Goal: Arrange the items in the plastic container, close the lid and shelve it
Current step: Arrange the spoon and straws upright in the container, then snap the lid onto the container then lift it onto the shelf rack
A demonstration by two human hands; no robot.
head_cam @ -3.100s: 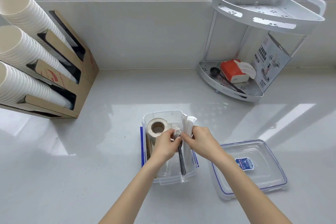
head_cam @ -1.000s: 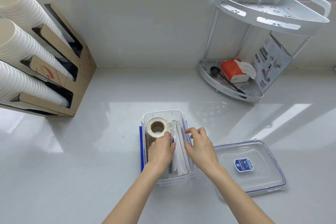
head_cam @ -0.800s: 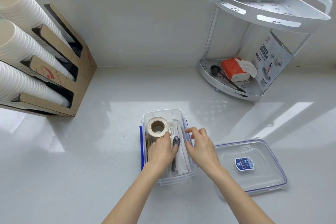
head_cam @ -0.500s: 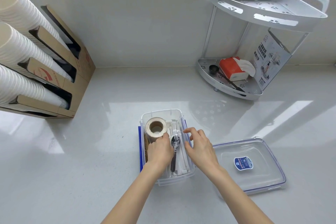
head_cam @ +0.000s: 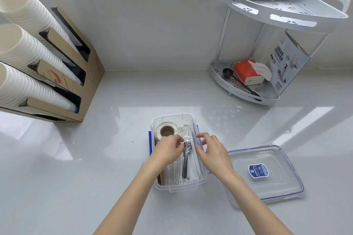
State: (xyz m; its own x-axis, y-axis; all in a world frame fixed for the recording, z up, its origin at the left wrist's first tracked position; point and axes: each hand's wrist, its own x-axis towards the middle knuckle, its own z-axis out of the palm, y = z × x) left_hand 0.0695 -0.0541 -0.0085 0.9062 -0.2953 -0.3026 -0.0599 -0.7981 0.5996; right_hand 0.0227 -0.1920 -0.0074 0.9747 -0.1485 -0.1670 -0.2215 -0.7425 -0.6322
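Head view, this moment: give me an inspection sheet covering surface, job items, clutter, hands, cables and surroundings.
Surface: glossy white counter, with window glare.
Job's things: clear plastic container open, holding a tape roll at its far end, a wrapped black fork and white wrapped packets lying lengthwise. Lid lies flat on the counter to its right, off.
Clutter: nothing seen loose on the counter.
Hands: left hand pinches the fork's wrapper; right hand hovers open over the container's right edge.
Cables: nothing seen.
Surroundings: cardboard cup dispenser at left; two-tier corner shelf at right with tissue pack below, top tier bare; window behind.
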